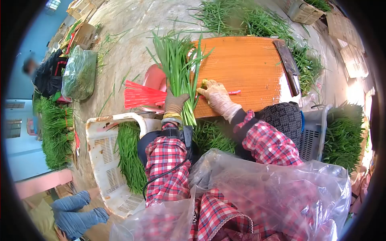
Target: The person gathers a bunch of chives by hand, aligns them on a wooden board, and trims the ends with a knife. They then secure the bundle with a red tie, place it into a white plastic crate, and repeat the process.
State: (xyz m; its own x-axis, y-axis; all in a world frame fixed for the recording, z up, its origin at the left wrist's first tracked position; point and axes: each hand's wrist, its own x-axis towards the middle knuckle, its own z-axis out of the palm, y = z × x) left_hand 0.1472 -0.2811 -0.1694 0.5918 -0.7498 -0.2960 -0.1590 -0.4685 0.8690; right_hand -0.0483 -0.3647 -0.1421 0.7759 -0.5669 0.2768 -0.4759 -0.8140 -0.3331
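My left hand, in a grey-brown glove, is wrapped around a bunch of garlic chives at the left edge of an orange board. The leaves point away from me and the pale stems point towards me. My right hand, in a pale glove with yellowish fingertips, rests on the board just right of the stems. Its fingers are closed on a red strip, whose end sticks out to the right. A fan of red strips lies left of my left hand.
A cleaver lies along the board's right edge. A white crate with chives stands at left, another crate at right. Chive heaps lie on the floor beyond. A filled plastic bag and another person's legs are at left.
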